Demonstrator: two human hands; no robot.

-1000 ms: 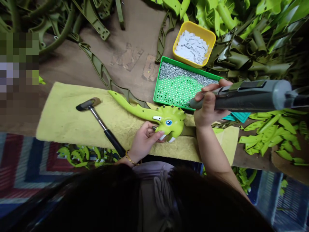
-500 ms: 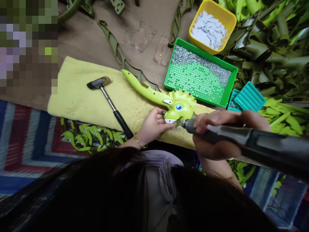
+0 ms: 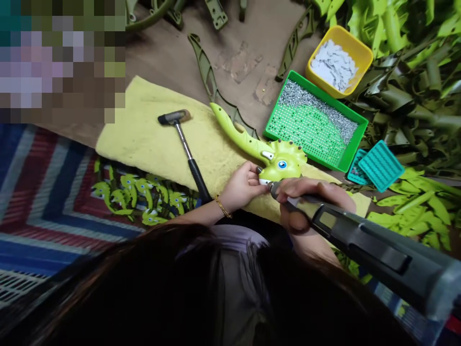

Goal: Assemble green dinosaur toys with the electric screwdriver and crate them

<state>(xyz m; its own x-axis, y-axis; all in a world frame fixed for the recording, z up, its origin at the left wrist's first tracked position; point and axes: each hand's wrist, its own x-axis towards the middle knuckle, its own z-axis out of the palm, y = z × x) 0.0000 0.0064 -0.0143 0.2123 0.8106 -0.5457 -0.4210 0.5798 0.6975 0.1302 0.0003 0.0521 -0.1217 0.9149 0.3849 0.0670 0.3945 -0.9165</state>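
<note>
Brown table (image 3: 266,26) carries a yellow cloth (image 3: 140,120), and on this cloth lies the green dinosaur piece (image 3: 288,166). Fingers of the left hand (image 3: 241,188) are closed on its snout. Right-hand fingers are wrapped around a dark power driver (image 3: 367,242); one second ago this right hand (image 3: 311,194) held the driver over the green tray, and now the driver's tip is at the white mouth part (image 3: 264,182), seemingly touching it. Half a second ago the tip was more to the right of this part. Hammer (image 3: 183,142) rests on the cloth, as before. Farther away are the green tray (image 3: 306,146) with screws (image 3: 302,96) and, behind it, a yellow box (image 3: 364,60) with white pieces (image 3: 333,65).
</note>
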